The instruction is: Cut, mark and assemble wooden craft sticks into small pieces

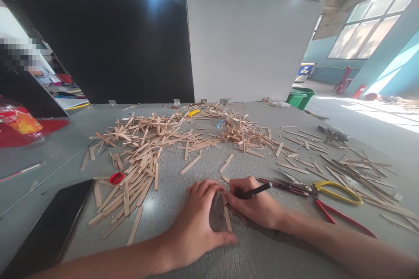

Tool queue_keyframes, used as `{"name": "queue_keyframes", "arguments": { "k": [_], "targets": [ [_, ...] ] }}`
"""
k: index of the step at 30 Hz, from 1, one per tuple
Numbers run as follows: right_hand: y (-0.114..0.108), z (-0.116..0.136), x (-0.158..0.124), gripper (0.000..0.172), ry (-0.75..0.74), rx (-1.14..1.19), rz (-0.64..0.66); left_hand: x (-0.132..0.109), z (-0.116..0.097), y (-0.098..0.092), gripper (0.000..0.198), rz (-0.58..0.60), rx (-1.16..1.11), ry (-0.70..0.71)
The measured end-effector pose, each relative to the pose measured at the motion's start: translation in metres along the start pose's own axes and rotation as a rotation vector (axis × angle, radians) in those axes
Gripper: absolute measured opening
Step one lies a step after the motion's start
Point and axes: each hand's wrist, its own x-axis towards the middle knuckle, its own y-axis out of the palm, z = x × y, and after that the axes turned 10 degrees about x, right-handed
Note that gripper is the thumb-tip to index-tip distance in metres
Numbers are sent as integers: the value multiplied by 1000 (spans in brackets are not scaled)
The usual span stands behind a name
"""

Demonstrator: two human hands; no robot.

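Note:
My right hand [253, 204] is closed around a black pen [258, 190], its back end pointing up to the right and its tip down at a flat wooden craft stick [227, 218]. That stick lies lengthwise on the grey table between my two hands. My left hand [196, 218] spans it, fingertips at the far end and thumb at the near end, steadying it. The fingers of my right hand partly cover the stick and hide the pen's tip. Just beyond them, another craft stick [227, 163] lies loose.
Heaps of craft sticks [140, 178] spread to the left and ahead. Shears [338, 191] with yellow and red handles lie at right, near thin strips [353, 178]. A black phone-like slab [49, 231], a red ring [116, 178] and a drink bottle [19, 119] are on the left. Upright panels [248, 47] stand behind.

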Motion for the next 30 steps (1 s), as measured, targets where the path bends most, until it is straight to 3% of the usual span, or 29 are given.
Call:
{"name": "queue_keyframes", "arguments": {
  "k": [30],
  "targets": [
    [0,0,0,37,-4,32,33,1,-7,-5,75,5,36,-38]
  ]
}}
